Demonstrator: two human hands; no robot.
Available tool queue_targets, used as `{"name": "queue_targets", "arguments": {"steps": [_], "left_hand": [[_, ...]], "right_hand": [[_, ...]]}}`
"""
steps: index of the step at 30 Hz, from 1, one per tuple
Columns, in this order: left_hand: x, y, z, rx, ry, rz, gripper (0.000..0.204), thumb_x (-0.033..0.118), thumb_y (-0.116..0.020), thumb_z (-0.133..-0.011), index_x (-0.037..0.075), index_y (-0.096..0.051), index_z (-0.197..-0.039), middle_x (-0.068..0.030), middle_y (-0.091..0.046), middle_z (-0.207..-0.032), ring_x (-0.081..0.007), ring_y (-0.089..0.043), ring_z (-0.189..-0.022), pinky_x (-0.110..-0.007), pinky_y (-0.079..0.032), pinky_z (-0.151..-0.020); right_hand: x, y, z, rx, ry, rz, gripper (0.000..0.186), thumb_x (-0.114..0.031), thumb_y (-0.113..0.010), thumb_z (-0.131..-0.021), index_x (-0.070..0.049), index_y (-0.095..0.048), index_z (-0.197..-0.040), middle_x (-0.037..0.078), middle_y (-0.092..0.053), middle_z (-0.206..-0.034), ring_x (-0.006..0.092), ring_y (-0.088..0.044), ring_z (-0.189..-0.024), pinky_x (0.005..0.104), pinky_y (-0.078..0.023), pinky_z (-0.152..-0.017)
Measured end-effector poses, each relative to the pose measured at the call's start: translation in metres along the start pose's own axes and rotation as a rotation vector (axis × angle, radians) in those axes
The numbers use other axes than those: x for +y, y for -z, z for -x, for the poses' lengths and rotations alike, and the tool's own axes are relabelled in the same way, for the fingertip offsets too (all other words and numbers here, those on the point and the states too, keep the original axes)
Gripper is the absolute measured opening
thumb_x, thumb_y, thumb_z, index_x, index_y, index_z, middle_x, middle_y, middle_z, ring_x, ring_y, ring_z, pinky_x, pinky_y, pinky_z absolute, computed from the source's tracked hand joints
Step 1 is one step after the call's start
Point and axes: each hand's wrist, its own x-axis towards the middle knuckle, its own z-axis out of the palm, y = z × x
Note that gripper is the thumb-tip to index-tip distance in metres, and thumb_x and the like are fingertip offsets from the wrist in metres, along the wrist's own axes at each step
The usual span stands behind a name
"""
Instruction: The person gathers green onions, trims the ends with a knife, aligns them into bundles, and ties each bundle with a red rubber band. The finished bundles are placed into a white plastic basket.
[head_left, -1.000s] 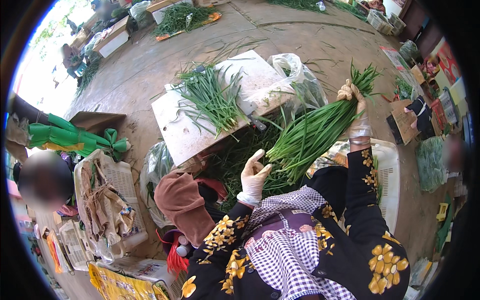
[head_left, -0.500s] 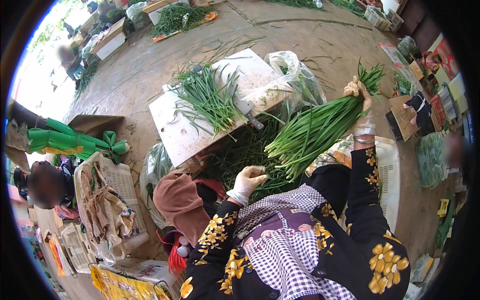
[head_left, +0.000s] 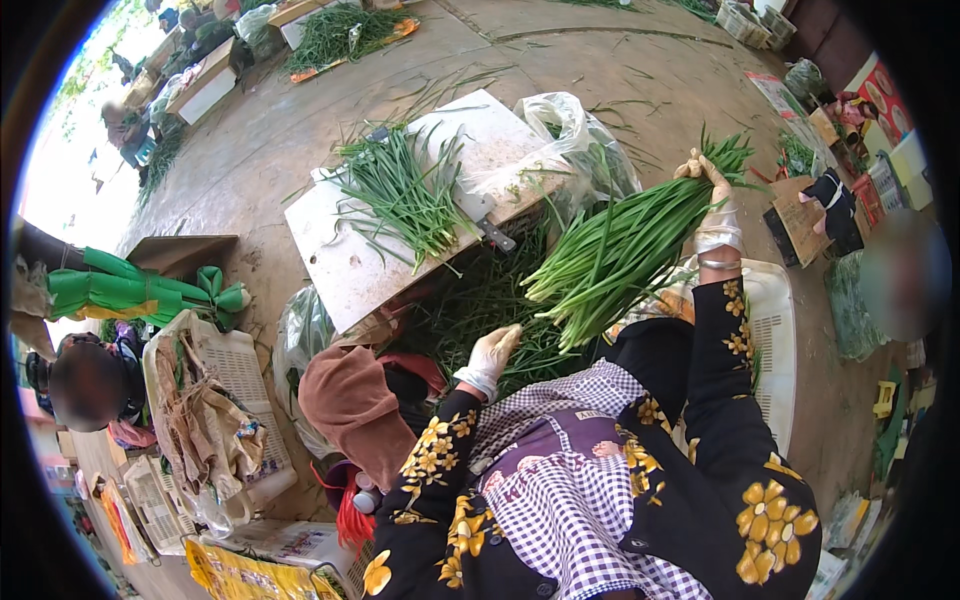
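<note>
A thick bunch of long green chives point(head_left: 630, 255) hangs aslant from my right hand point(head_left: 712, 190). The gloved fingers wrap round its leafy end, and its pale stem ends point down to the left. My left hand point(head_left: 494, 356), also gloved, is a little left of those stem ends and apart from them. Its fingers are pressed together; whatever may be between them is too small to make out. Below and behind the bunch lies a heap of loose dark green leaves point(head_left: 470, 310). More chives point(head_left: 400, 190) lie on a white board point(head_left: 345, 265), beside a knife point(head_left: 490, 228).
A clear plastic bag point(head_left: 570, 125) with greens sits at the board's right end. White crates stand at my right point(head_left: 775, 350) and left point(head_left: 265, 410), the left one with cloths over it. A brown cloth point(head_left: 355, 400) covers something by my left arm. Other people sit farther off.
The fingers of my left hand have drawn together and point up more. My right hand keeps its grip on the chives, which tilt slightly differently. The whole view has shifted a little.
</note>
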Motion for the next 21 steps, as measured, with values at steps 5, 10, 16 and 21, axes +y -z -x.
{"name": "queue_targets", "arguments": {"steps": [5, 10, 16, 21], "left_hand": [[0.074, -0.056, 0.016, -0.305, 0.125, 0.694, 0.076, 0.065, -0.042, -0.091, 0.013, -0.032, -0.146, -0.0086, -0.043, -0.144, -0.0308, -0.05, -0.123, -0.049, -0.05, -0.09], [0.084, -0.048, 0.015, -0.493, 0.135, 0.715, 0.083, 0.074, -0.031, -0.089, 0.014, -0.034, -0.146, -0.0132, -0.052, -0.133, -0.0275, -0.063, -0.1, -0.035, -0.056, -0.073], [0.067, -0.042, 0.014, -0.464, 0.209, 0.732, 0.08, 0.073, -0.041, -0.087, 0.013, -0.038, -0.14, -0.0122, -0.057, -0.117, -0.0228, -0.062, -0.091, -0.032, -0.051, -0.071], [0.07, -0.056, 0.017, -0.594, 0.147, 0.623, 0.069, 0.057, -0.062, -0.086, 0.008, -0.046, -0.13, -0.0087, -0.058, -0.108, -0.0157, -0.058, -0.082, -0.027, -0.045, -0.065]], "right_hand": [[0.025, 0.055, -0.006, 0.241, 0.01, 0.061, 0.008, -0.007, -0.062, -0.087, 0.001, -0.062, -0.085, 0.007, -0.06, -0.07, 0.0245, -0.06, -0.073, 0.0368, -0.053, -0.08], [0.031, 0.084, -0.016, 0.383, -0.014, -0.072, 0.01, -0.007, -0.06, -0.087, 0.001, -0.062, -0.081, 0.01, -0.063, -0.073, 0.0252, -0.061, -0.072, 0.0372, -0.055, -0.079], [0.025, 0.108, -0.021, 0.411, 0.025, -0.086, 0.012, -0.006, -0.059, -0.088, 0.002, -0.06, -0.08, 0.01, -0.062, -0.072, 0.0254, -0.059, -0.069, 0.039, -0.055, -0.081], [0.035, 0.099, -0.017, 0.319, -0.03, -0.062, 0.01, -0.006, -0.061, -0.086, 0.001, -0.061, -0.079, 0.011, -0.065, -0.075, 0.0265, -0.063, -0.076, 0.037, -0.054, -0.078]]}}
